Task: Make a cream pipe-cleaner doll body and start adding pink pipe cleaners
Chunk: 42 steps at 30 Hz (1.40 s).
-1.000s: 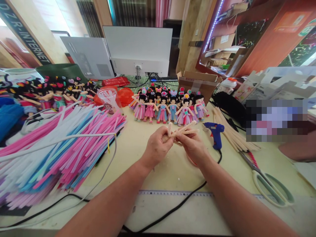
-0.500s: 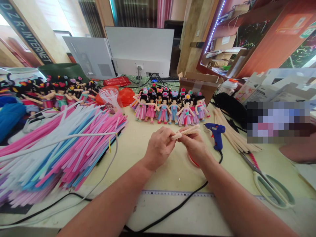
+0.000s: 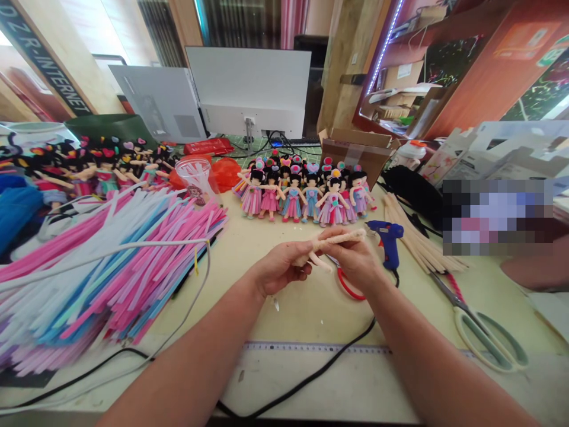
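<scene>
Both hands meet over the middle of the table around a cream doll body made of bent pipe cleaners (image 3: 320,262). My left hand (image 3: 284,264) is closed on one end of it, thumb on top. With its fingers pinched, my right hand (image 3: 353,255) grips the longer strands on the other side. A loose cream end hangs down between the hands. Below my right hand lie red-handled scissors (image 3: 351,287), partly hidden by it. A blue glue gun (image 3: 388,240) rests just to the right, its black cord running toward me.
Several finished dolls (image 3: 293,193) stand behind my hands. Pink, white and blue pipe cleaners (image 3: 120,261) are heaped at left. At right lie cream pipe cleaners (image 3: 427,240) and large pale-green-handled scissors (image 3: 489,338). A ruler (image 3: 311,348) runs along the front.
My left hand has turned so its fingers show underneath, and the cream piece has swung, with an end now hanging down. My right hand has shifted slightly, uncovering more of the red scissors.
</scene>
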### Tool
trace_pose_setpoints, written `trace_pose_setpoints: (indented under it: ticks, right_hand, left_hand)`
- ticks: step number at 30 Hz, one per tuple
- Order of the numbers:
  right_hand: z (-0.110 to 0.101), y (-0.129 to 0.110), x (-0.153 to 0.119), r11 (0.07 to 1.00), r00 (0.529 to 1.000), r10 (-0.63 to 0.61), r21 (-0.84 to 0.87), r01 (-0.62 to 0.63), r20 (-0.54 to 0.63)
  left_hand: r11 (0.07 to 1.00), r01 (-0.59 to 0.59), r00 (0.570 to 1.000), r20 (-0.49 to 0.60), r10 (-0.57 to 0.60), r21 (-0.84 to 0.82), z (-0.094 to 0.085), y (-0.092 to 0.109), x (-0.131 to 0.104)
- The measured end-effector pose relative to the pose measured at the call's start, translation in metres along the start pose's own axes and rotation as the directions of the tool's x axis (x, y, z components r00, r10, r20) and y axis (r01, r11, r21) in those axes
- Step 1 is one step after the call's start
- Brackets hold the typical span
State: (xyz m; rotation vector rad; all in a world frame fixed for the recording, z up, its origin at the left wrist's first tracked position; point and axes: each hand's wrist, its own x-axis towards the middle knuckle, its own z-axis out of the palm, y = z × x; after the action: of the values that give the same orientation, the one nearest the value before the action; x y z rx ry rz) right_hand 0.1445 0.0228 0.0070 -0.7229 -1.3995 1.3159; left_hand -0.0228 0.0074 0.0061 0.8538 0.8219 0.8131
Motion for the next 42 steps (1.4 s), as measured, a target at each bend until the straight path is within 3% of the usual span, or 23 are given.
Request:
trace_pose_setpoints:
  ticks: [5,11,15,26,35,42]
  right_hand:
    - [-0.003,0.002,-0.001,0.995,0.998,-0.031,-0.095,0.026,-0.052]
    - [-0.001,-0.005,-0.003,0.992,0.994,-0.079,-0.092,0.085,0.071]
    - [-0.005,-0.003,-0.002,0.991,0.995,-0.080,-0.100,0.086,0.066]
    - [-0.001,0.008,-0.003,0.994,0.994,0.095,0.041,-0.097,0.047]
    - [0.004,0.008,0.001,0.993,0.994,0.109,0.039,-0.109,-0.007]
    - [-0.003,0.013,0.001,0.985,0.983,0.159,-0.049,-0.164,-0.090]
  left_hand:
    - [0.997,-0.065,0.997,-0.038,0.064,-0.041,0.003,0.004,-0.003]
    - [0.998,0.000,0.996,0.088,0.005,-0.060,0.004,0.011,-0.013]
    - [0.998,-0.003,0.998,0.065,0.007,-0.063,0.005,0.009,-0.011]
    - [0.996,-0.068,0.994,0.080,0.072,-0.062,0.007,0.008,-0.008]
    - [0.985,-0.171,0.983,-0.071,0.171,0.011,0.006,0.005,-0.005]
    - [0.962,-0.256,0.946,-0.182,0.269,0.092,0.009,0.005,-0.003]
